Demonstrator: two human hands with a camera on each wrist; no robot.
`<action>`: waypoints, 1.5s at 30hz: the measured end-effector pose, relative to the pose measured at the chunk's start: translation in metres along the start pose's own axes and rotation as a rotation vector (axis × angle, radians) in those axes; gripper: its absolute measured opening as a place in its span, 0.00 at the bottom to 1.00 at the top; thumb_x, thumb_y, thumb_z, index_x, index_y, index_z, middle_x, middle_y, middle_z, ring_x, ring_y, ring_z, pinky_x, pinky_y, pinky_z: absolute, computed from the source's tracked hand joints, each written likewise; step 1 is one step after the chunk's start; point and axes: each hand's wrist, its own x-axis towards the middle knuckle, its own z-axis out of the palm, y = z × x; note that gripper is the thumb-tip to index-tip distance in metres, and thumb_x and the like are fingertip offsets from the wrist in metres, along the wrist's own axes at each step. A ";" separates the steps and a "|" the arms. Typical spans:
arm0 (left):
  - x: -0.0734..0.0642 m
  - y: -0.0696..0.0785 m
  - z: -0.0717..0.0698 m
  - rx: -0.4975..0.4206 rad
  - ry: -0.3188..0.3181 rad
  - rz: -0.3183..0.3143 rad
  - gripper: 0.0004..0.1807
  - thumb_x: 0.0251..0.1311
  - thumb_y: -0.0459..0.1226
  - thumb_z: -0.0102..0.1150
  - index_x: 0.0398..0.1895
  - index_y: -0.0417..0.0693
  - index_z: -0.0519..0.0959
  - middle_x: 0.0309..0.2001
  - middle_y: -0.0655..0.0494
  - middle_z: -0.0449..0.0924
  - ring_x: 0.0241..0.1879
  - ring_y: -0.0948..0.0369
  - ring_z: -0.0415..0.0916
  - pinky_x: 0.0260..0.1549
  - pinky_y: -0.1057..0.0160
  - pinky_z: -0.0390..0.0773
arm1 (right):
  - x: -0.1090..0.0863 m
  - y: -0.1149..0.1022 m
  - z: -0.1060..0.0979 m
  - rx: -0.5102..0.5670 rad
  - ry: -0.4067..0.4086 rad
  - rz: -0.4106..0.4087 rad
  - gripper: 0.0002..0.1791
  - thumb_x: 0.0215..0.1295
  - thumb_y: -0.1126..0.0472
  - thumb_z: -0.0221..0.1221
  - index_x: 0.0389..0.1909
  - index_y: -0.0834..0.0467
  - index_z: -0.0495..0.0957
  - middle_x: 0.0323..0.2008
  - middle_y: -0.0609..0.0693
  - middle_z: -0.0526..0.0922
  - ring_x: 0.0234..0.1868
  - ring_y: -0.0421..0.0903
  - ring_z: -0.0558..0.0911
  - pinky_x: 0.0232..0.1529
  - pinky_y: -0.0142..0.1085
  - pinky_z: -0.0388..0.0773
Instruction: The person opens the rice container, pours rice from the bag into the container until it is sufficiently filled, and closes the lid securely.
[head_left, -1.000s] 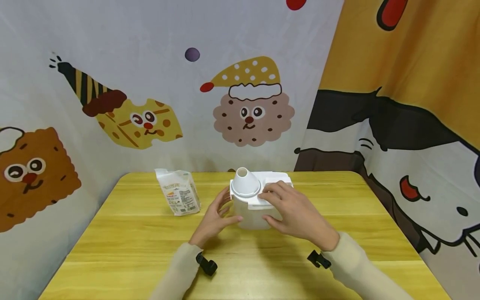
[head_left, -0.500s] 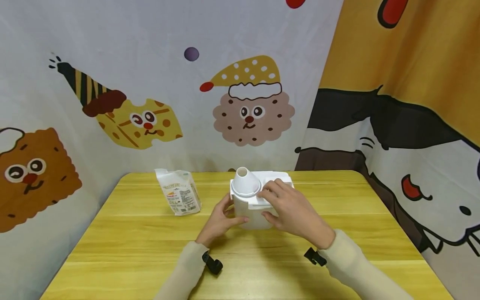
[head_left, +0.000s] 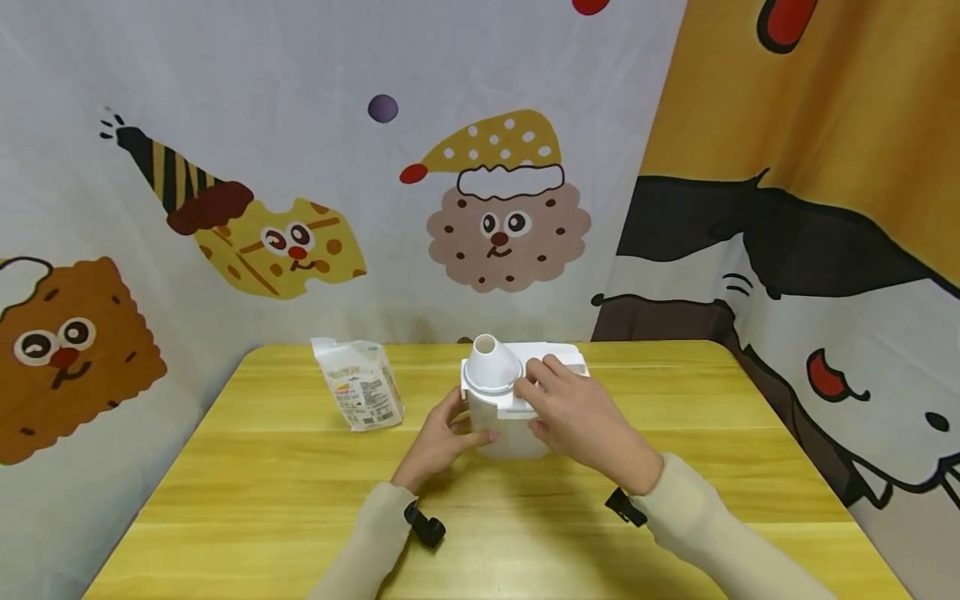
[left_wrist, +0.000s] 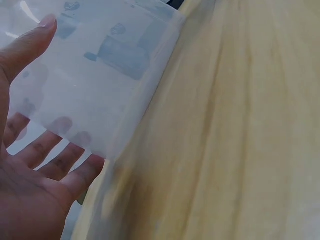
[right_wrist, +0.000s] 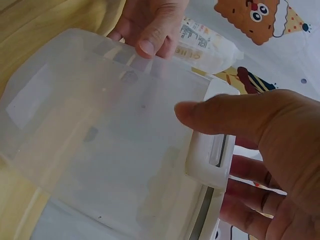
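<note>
A translucent plastic storage container [head_left: 510,442] stands upright on the table, topped by a white lid [head_left: 551,353] with a white cone-shaped spout [head_left: 492,371] on its left part. My left hand [head_left: 437,442] grips the container's left side, thumb across the front and fingers behind, as the left wrist view also shows. At the front of the lid, my right hand [head_left: 585,417] holds the white latch [right_wrist: 207,155] with curled fingers on top and the thumb below on the front. In the right wrist view the thumb [right_wrist: 220,114] lies over the latch's end.
A white printed bag [head_left: 362,390] stands on the wooden table [head_left: 262,500] left of the container. Behind the table hangs a curtain [head_left: 337,67] with cartoon food figures. Each wrist wears a black strap mount [head_left: 424,525].
My left hand has shifted right, its thumb reaching further across the container's front. My right fingers have curled in more at the lid's front edge. Container and bag stay in place.
</note>
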 end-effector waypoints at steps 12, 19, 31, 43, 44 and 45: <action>0.002 -0.004 0.002 -0.003 -0.011 -0.004 0.47 0.55 0.41 0.78 0.76 0.72 0.62 0.72 0.58 0.71 0.72 0.50 0.68 0.70 0.45 0.73 | 0.006 0.001 -0.004 -0.065 0.005 -0.109 0.22 0.45 0.64 0.77 0.40 0.55 0.78 0.35 0.50 0.79 0.32 0.46 0.77 0.24 0.34 0.82; 0.000 -0.004 0.002 -0.007 -0.022 -0.014 0.48 0.55 0.42 0.78 0.77 0.72 0.61 0.73 0.56 0.70 0.73 0.48 0.67 0.69 0.45 0.74 | 0.006 -0.003 -0.005 -0.113 0.003 -0.158 0.20 0.46 0.65 0.75 0.39 0.55 0.78 0.35 0.51 0.80 0.29 0.46 0.79 0.18 0.32 0.77; -0.002 -0.006 0.000 0.009 -0.007 0.004 0.46 0.55 0.41 0.78 0.76 0.69 0.63 0.71 0.57 0.71 0.72 0.50 0.68 0.70 0.45 0.73 | 0.011 -0.011 -0.006 -0.219 -0.087 -0.205 0.17 0.55 0.61 0.75 0.42 0.56 0.78 0.39 0.54 0.80 0.29 0.46 0.78 0.17 0.31 0.73; -0.001 -0.009 0.000 0.029 -0.006 0.017 0.48 0.57 0.41 0.77 0.78 0.67 0.61 0.73 0.54 0.69 0.71 0.49 0.69 0.70 0.45 0.73 | 0.012 -0.016 -0.005 -0.314 -0.083 -0.256 0.13 0.58 0.65 0.70 0.39 0.58 0.76 0.34 0.54 0.77 0.27 0.45 0.74 0.15 0.27 0.68; -0.001 -0.008 0.000 0.029 -0.005 0.010 0.48 0.56 0.41 0.77 0.78 0.67 0.61 0.73 0.55 0.69 0.71 0.49 0.69 0.70 0.45 0.72 | 0.012 -0.016 -0.004 -0.320 -0.079 -0.258 0.12 0.59 0.65 0.69 0.39 0.58 0.76 0.33 0.54 0.77 0.26 0.45 0.74 0.15 0.27 0.69; -0.001 -0.009 0.000 0.029 -0.005 0.006 0.48 0.56 0.41 0.77 0.78 0.68 0.61 0.73 0.56 0.69 0.71 0.49 0.69 0.70 0.45 0.72 | 0.011 -0.016 -0.004 -0.328 -0.074 -0.261 0.12 0.59 0.65 0.69 0.39 0.58 0.76 0.33 0.54 0.77 0.26 0.45 0.74 0.15 0.27 0.69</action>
